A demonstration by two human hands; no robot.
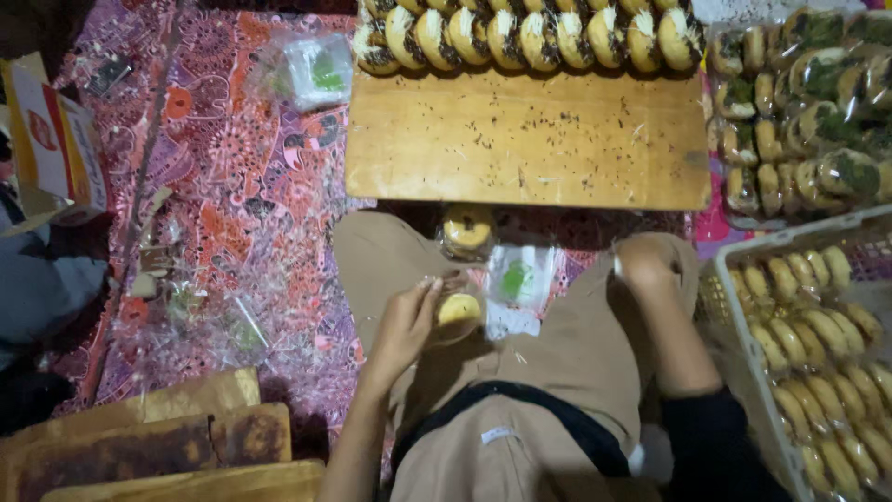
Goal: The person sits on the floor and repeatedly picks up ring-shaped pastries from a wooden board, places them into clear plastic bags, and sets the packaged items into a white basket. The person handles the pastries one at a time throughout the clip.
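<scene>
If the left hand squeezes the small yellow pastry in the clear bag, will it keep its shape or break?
The yellow pastry looks soft and filled, like the topped ones in the row on the wooden board, so it probably dents or crumbles. Its clear bag looks thin and floppy, likely slippery for the left hand.

You've got ten filled pastries (530,37) in the row on one wooden board (525,139). Two hands: left hand (404,325), right hand (646,265). One bun (458,309) at your left hand, one wrapped bun (467,230) on your lap. One white crate (743,279); its buns too many to count.
</scene>
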